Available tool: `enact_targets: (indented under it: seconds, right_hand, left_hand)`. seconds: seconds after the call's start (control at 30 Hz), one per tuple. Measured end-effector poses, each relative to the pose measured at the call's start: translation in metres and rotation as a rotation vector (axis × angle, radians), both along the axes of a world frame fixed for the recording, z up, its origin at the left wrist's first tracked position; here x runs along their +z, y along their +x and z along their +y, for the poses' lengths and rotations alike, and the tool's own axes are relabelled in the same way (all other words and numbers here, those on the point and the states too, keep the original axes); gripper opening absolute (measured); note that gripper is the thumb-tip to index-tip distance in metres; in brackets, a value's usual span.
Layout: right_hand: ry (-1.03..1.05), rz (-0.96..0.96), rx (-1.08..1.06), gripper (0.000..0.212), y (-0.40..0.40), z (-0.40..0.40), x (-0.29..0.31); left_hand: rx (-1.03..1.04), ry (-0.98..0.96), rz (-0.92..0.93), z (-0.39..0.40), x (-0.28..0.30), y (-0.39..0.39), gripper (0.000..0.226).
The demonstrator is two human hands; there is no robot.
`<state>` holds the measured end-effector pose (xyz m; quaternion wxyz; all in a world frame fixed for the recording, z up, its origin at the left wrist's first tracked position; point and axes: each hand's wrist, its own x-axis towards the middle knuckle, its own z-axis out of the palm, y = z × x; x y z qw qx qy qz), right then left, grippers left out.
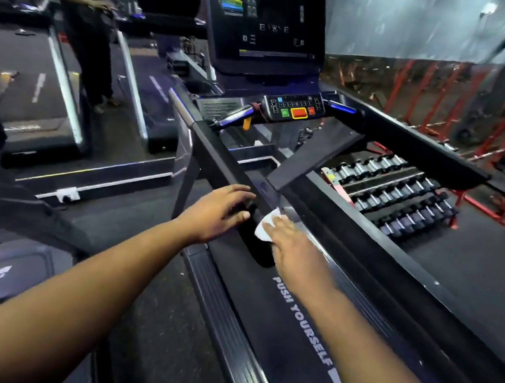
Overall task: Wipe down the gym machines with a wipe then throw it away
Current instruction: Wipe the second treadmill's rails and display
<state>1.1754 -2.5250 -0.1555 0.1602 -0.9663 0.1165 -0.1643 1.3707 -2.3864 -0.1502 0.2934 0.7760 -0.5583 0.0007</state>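
A crumpled white wipe [266,225] sits mid-frame under the right hand [293,246], whose fingers press it flat against the treadmill [307,322] and its smooth black handrail [232,162]. The left hand [215,212] rests loosely on that rail, fingers relaxed.

Wipe [265,225] mostly hidden under right hand [293,246]. Console screen [262,17] text too small to read. Far racks [500,106] blurred. Both arms cut by bottom edge.
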Motion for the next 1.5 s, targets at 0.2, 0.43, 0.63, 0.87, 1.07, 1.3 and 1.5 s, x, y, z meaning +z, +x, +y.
enact_targets:
  seconds: [0.2, 0.43, 0.63, 0.87, 1.07, 1.3, 1.5]
  right_hand:
    - [-0.318, 0.091, -0.356, 0.071, 0.019, 0.028, -0.011]
    - [-0.313, 0.109, -0.323, 0.057, 0.036, 0.044, -0.009]
    - [-0.03, 0.063, -0.33, 0.034, 0.028, 0.007, 0.027]
    - [0.123, -0.251, -0.4, 0.023, 0.049, -0.045, 0.045]
    - [0.179, -0.361, -0.46, 0.037, 0.054, -0.077, 0.06]
    - [0.617, -0.419, -0.701, 0.046, 0.049, -0.098, 0.075]
    - [0.683, -0.565, -0.828, 0.011, 0.055, -0.077, 0.088]
  left_hand:
    - [-0.163, 0.229, -0.263, -0.01, -0.014, 0.026, 0.076]
    - [-0.339, 0.225, -0.396, -0.018, -0.013, 0.062, 0.076]
    - [-0.506, 0.219, -0.356, -0.055, 0.003, 0.064, 0.078]
    - [-0.449, 0.093, 0.528, -0.112, 0.029, 0.055, 0.072]
    - [-0.512, 0.029, 1.11, -0.17, 0.053, 0.039, 0.02]
    - [-0.751, 0.145, 0.949, -0.216, 0.077, 0.042, 0.013]
    - [-1.005, 0.177, 0.781, -0.236, 0.083, 0.061, 0.013]
